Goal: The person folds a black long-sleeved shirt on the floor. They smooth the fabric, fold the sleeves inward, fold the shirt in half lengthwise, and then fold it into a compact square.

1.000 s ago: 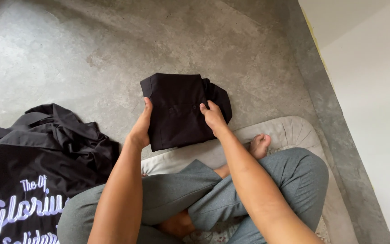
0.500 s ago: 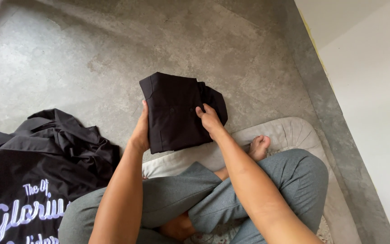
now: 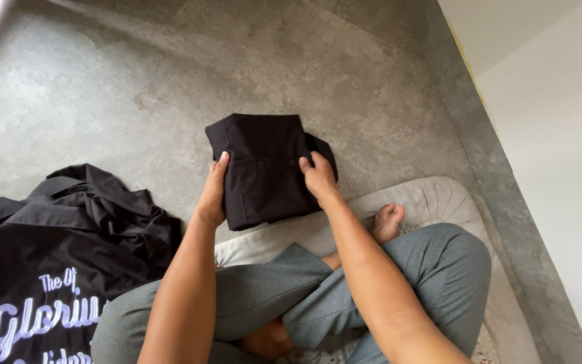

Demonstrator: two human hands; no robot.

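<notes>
The folded black garment (image 3: 264,168) lies on the grey concrete floor (image 3: 102,87), just beyond the far edge of the pale cushion (image 3: 432,199) the person sits on. It is a compact rectangular bundle whose long axis runs near to far, tilted a little so its far end leans left. Its near edge overlaps the cushion's rim; a loose dark fold bulges out from under it on the far right side.

Both hands are on it, one to each long side. The left hand (image 3: 213,192) clasps the left edge, thumb lying on top and fingers curled under or around the fabric, so it holds the bundle by that edge. The right hand (image 3: 318,176) rests on the right edge, fingers spread flat over the top, pressing rather than pinching; I cannot tell whether any fingers tuck beneath. The bundle sits squarely between the two hands, neither clearly nearer.

The person sits cross-legged in grey trousers (image 3: 432,269), a bare foot (image 3: 386,222) showing just near and right of the bundle. Well apart, at the near left, a crumpled black jacket with pale lettering (image 3: 55,269) lies on the floor.
</notes>
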